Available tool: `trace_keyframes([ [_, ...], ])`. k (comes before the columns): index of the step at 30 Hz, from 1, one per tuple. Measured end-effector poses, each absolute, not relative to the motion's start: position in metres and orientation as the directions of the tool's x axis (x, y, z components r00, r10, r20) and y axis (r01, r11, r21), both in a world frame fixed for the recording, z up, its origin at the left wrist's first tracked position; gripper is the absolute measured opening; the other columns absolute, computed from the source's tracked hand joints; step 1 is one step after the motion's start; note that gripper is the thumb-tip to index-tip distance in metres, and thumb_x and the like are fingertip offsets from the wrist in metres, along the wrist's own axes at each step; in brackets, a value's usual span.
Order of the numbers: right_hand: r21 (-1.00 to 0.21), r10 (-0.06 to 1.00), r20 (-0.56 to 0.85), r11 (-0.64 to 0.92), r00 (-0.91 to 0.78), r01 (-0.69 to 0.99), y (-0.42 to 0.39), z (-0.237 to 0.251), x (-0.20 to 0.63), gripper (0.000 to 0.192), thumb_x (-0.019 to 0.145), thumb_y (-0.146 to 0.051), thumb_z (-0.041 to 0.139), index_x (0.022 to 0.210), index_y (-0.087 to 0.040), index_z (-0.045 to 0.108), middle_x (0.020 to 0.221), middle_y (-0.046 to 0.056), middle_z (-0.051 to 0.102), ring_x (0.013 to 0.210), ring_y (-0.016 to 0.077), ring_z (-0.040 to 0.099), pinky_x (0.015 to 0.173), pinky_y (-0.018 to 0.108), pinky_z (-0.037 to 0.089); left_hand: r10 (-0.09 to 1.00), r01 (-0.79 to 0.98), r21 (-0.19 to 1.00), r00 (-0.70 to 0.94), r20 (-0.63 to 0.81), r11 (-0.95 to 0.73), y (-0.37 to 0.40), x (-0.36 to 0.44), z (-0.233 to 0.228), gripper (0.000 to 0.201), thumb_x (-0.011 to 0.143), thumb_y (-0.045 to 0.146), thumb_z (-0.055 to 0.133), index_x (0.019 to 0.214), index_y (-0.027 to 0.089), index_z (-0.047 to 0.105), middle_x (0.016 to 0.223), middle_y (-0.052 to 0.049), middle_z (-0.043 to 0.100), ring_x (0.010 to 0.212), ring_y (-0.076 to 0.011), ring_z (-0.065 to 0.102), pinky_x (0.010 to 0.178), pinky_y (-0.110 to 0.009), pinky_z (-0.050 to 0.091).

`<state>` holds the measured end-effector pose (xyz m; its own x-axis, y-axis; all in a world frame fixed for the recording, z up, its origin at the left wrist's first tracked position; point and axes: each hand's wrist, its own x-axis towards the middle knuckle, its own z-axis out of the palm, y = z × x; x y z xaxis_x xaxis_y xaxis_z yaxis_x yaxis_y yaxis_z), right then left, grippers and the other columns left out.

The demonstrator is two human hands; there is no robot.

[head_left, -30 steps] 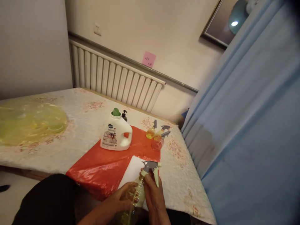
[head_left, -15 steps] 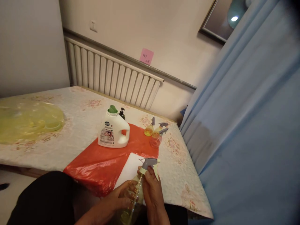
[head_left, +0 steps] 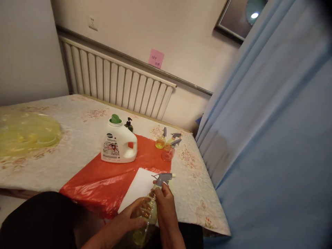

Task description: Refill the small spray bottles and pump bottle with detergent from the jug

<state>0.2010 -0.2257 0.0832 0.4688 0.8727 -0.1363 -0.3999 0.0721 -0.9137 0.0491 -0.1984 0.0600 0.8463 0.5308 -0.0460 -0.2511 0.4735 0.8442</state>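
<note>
A clear yellowish spray bottle [head_left: 147,221] with a grey trigger head [head_left: 164,177] is held tilted near the table's front edge. My left hand [head_left: 132,216] is wrapped round the bottle's body. At the neck, just under the trigger head, my right hand [head_left: 166,204] grips it, thumb on top. A thin tube shows inside the bottle. Beneath the hands lies a white sheet [head_left: 135,188] on a red plastic bag [head_left: 95,188]. Beyond them stands a large white jug [head_left: 118,147] with a handle and a green cap piece [head_left: 115,119] in its mouth.
Three small spray bottles, one pinkish [head_left: 168,154], stand right of the jug. A dark pump bottle [head_left: 129,125] is behind the jug. A yellow transparent plastic item [head_left: 28,133] lies at left. A radiator [head_left: 116,77] lines the wall; a blue curtain [head_left: 259,138] hangs at right.
The view has shifted slightly, so the scene sits further left. My right hand's fingers have moved a little at the bottle's neck; both hands still hold the bottle.
</note>
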Motion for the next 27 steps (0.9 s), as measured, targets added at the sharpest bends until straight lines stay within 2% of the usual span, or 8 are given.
trace_keyframes([
  [8,-0.878,0.876,-0.188,0.053,0.445,-0.475,-0.220,0.082,0.206,0.031,0.063,-0.033,0.083,0.086,-0.017,0.069,0.076,-0.001,0.072,0.062,0.0127,0.059,0.061,0.024,0.047,0.499,-0.194,0.887,0.865,-0.046,0.419,-0.191,0.051,0.071,0.067,0.080,0.037,0.076,0.142,0.025,0.054,0.135,-0.010,0.065,0.131,-0.0340,0.054,0.113,-0.051,0.037],
  [14,-0.858,0.871,-0.207,0.057,0.446,-0.510,-0.220,0.087,0.210,0.031,0.061,-0.035,0.086,0.079,-0.017,0.067,0.071,0.000,0.073,0.060,0.0132,0.061,0.060,0.024,0.048,0.462,-0.197,0.877,0.887,-0.031,0.438,-0.187,0.058,0.075,0.066,0.079,0.034,0.077,0.141,0.027,0.054,0.134,-0.009,0.065,0.127,-0.0330,0.057,0.112,-0.050,0.038],
  [22,-0.860,0.854,-0.228,0.049,0.468,-0.508,-0.236,0.072,0.206,0.040,0.063,-0.033,0.087,0.097,-0.017,0.071,0.083,0.002,0.076,0.074,0.0191,0.069,0.068,0.029,0.054,0.445,-0.227,0.849,0.895,-0.011,0.477,-0.198,0.063,0.043,0.072,0.073,0.045,0.082,0.138,0.026,0.056,0.128,-0.011,0.067,0.129,-0.0374,0.053,0.111,-0.053,0.037],
  [27,-0.872,0.874,-0.188,0.062,0.448,-0.486,-0.243,0.064,0.195,0.040,0.066,-0.031,0.084,0.101,-0.018,0.068,0.095,0.005,0.078,0.081,0.0228,0.072,0.072,0.032,0.055,0.456,-0.254,0.816,0.890,-0.012,0.519,-0.206,0.060,0.029,0.076,0.071,0.052,0.081,0.138,0.027,0.055,0.125,-0.013,0.068,0.123,-0.0393,0.058,0.108,-0.056,0.040],
])
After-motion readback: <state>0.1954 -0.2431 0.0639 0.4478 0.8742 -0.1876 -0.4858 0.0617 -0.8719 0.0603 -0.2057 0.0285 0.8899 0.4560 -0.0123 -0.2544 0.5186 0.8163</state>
